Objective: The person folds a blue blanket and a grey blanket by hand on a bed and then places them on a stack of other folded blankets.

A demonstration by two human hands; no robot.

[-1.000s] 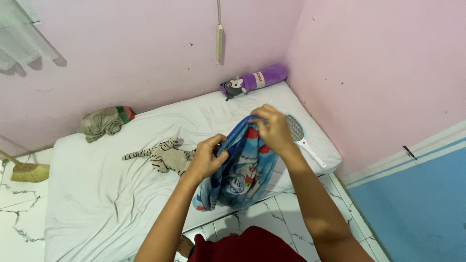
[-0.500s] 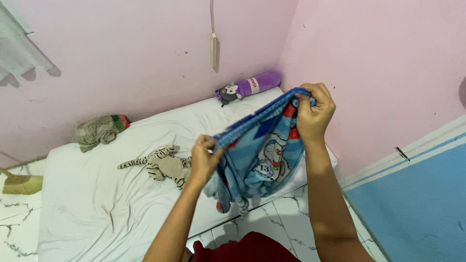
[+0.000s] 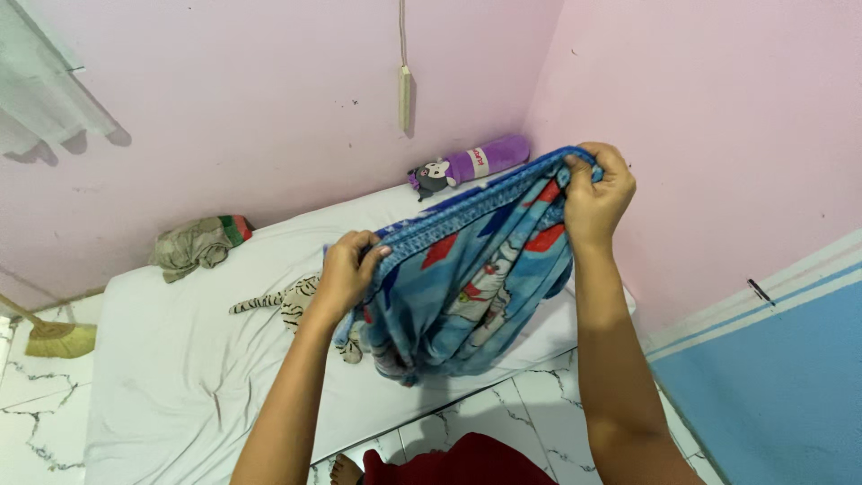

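A blue cartoon-print blanket (image 3: 467,278) hangs in the air above a white mattress (image 3: 180,359), stretched along its top edge. My left hand (image 3: 346,269) grips the edge's left end and my right hand (image 3: 597,193) grips the right end, held higher. The cloth droops in folds between them, hiding part of the mattress. A striped tiger plush (image 3: 287,301) lies on the sheet just left of my left hand, partly covered by the blanket.
A purple bolster plush (image 3: 471,164) lies in the far corner against the pink walls. A crumpled olive cloth (image 3: 193,244) sits at the mattress's far left. A broom (image 3: 54,337) rests on the marble floor at left. A cord switch (image 3: 405,85) hangs on the wall.
Both hands have spread apart along the blanket's edge; the right rose toward the corner and the left drew left. The blanket went from bunched to stretched wide, now hiding the racket on the mattress.
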